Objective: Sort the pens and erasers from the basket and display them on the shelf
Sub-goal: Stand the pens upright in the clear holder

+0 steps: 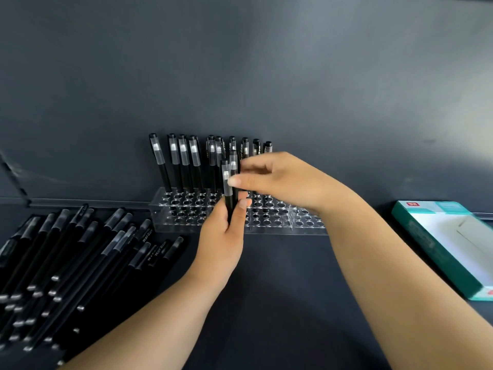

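Pens are everywhere in the head view, all black with clear caps. Two held pens point(229, 182) stand upright in the left hand point(222, 236), whose fingers and thumb curl round their lower barrels, just in front of a clear acrylic pen rack point(186, 209). The right hand point(277, 177) reaches in from the right and pinches the capped upper part of these pens between thumb and forefinger, its other fingers loosely bent above.

The rack sits on a dark shelf surface point(280, 289) against a dark back wall point(240, 62). Its top is a grid of round holes. A row of standing pens point(186, 161) fills the rearmost holes, caps up, from the left end to a point behind the right hand; the holes nearer the camera show no pens.

A loose pile of pens point(74, 263) lies flat on the surface at lower left, well apart from the rack, fanned out with caps pointing up and to the right.

At the right edge lies a teal and white cardboard box point(448, 244), open side up.
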`<state>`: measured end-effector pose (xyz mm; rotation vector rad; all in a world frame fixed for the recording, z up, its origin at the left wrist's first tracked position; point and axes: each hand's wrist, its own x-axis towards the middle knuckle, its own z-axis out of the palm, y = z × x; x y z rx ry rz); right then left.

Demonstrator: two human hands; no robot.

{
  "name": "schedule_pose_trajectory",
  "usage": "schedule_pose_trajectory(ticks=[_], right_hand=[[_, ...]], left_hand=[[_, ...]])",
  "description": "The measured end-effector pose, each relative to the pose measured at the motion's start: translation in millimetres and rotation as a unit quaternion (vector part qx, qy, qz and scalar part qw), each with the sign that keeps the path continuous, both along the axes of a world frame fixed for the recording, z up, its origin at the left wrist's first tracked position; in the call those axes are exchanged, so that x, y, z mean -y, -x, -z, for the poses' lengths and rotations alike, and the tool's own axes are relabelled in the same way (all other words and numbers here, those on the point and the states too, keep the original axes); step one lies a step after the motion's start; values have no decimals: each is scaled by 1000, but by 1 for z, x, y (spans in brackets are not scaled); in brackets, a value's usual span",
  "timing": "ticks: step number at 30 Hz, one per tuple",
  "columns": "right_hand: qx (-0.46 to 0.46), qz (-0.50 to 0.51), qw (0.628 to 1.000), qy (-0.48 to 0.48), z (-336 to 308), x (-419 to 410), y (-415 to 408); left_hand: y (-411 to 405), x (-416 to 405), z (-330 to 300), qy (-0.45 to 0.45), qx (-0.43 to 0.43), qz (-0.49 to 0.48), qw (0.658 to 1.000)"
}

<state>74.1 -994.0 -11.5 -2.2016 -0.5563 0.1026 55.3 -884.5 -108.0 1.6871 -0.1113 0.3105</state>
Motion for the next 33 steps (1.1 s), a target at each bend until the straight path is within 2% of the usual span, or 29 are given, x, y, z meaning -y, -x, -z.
schedule_pose_trajectory(ticks=[4,10,13,15,17,20,23,28,33], right_hand=[[-55,-21,997,-59,4,3,-3],[-25,0,995,-97,3,3,-4],[-28,46,985,-166,-7,13,-7],[-20,104,964,-244,-18,24,-8],[34,175,938,-296,-27,35,-11],[146,248,924,-253,-26,45,-17],[178,274,933,-149,-13,46,-27],[159,257,951,-61,0,39,-33],[94,199,975,24,10,38,-31]], left_hand=[[2,-1,-3,-18,9,12,1000],[4,0,-3,-13,8,15,1000],[4,1,0,6,5,21,1000],[4,1,0,15,-2,19,1000],[4,2,-1,16,-5,17,1000],[6,2,-3,5,-9,21,1000],[6,2,-3,6,-5,20,1000],[3,2,0,12,1,17,1000],[4,2,-2,37,1,31,999]])
